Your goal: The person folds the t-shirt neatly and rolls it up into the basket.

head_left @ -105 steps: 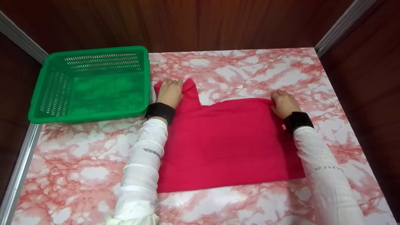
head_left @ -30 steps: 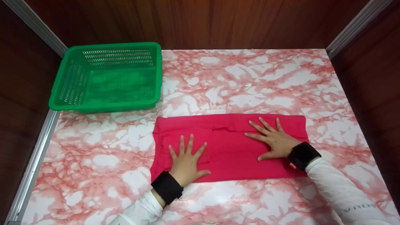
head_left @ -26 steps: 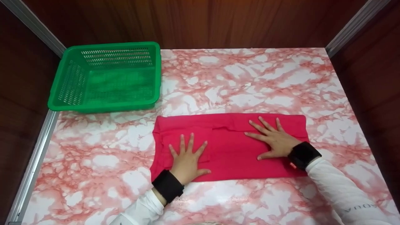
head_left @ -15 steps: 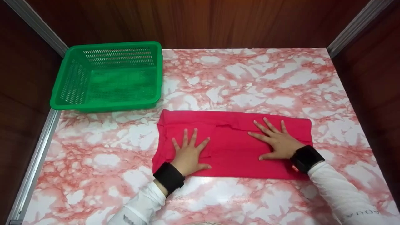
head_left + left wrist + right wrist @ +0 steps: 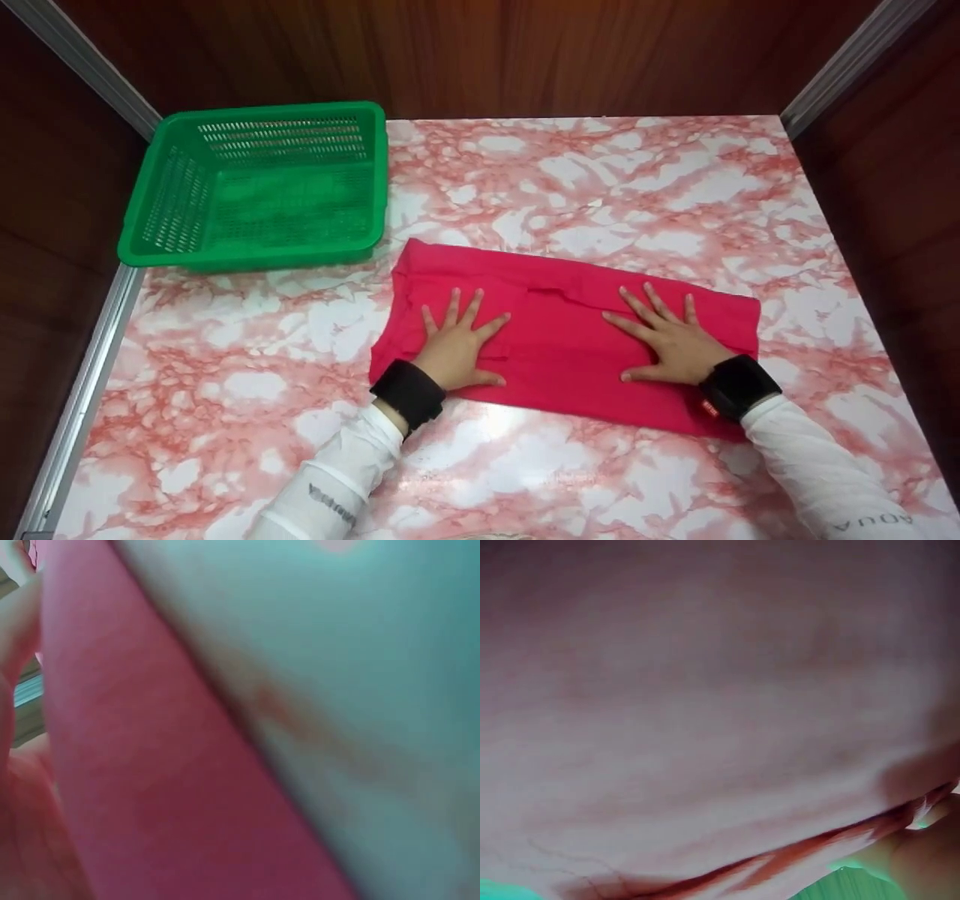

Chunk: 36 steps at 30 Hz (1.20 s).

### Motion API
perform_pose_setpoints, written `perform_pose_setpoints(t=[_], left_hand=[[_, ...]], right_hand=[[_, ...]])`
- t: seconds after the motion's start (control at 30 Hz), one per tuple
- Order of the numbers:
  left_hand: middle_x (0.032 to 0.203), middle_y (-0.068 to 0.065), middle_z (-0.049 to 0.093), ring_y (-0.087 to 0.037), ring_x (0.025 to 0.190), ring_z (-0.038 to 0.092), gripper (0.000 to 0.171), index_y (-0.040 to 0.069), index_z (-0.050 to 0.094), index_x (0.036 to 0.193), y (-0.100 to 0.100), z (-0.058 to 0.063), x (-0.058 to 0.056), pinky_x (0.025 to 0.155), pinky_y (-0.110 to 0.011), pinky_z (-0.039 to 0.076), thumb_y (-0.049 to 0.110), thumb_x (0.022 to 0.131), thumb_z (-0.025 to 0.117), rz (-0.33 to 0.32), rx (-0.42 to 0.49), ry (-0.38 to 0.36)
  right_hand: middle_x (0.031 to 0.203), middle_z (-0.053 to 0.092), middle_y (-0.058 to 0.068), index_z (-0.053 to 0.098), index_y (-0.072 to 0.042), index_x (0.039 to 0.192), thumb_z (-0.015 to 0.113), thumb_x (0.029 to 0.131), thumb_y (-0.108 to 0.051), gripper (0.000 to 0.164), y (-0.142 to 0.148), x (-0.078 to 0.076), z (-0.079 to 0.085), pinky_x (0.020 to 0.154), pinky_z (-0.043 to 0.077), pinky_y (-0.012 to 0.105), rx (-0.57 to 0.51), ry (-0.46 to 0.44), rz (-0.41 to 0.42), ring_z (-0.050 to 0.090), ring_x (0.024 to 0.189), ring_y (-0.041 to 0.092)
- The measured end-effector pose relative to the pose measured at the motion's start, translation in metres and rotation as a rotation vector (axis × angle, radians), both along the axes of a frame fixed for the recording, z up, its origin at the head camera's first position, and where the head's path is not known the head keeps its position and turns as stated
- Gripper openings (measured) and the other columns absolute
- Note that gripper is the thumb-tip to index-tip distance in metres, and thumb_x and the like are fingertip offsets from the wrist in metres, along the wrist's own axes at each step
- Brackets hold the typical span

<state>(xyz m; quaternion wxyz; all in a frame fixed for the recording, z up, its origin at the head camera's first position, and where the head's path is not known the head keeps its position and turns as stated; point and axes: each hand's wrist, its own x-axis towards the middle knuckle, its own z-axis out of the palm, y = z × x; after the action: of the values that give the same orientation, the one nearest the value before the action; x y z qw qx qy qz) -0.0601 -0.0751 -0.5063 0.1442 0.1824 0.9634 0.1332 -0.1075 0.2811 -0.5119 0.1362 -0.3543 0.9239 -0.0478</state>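
Well, through the head camera I have a green basket standing on a red-and-white marbled table, and I take my bearings from it. The red cloth lies to the right of the basket and nearer the person, set at a slant; its far corner on the basket side sits just beside the basket, a narrow strip of table between them. I see the left hand on the half of the cloth closer to the basket, fingers spread wide and straight. The right hand rests on the half farther from the basket, its fingers fanned just as wide.

On the left wrist camera I get a blurred band of the cloth, with part of the hand along one border; I can't tell the finger spread there.

My right wrist feed is mostly a blurred pale-pink surface, with a sliver of hand in one corner and a green patch that I can't identify; finger state unreadable.
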Motion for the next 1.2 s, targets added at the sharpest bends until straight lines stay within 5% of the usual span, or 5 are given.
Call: perform_pose_setpoints(t=[1.2], left_hand=[[0.151,-0.003,-0.004,-0.033,0.135,-0.01,0.096,0.041,0.013,0.14,-0.003,0.002,-0.066,0.095,-0.067,-0.009,0.068,0.061,0.062,-0.13,-0.033,-0.013]], right_hand=[[0.15,-0.01,0.005,0.009,-0.032,0.143,0.046,0.073,-0.07,0.088,0.004,-0.008,-0.006,0.089,-0.011,0.071,-0.011,0.031,-0.105,-0.014,0.134,0.036]])
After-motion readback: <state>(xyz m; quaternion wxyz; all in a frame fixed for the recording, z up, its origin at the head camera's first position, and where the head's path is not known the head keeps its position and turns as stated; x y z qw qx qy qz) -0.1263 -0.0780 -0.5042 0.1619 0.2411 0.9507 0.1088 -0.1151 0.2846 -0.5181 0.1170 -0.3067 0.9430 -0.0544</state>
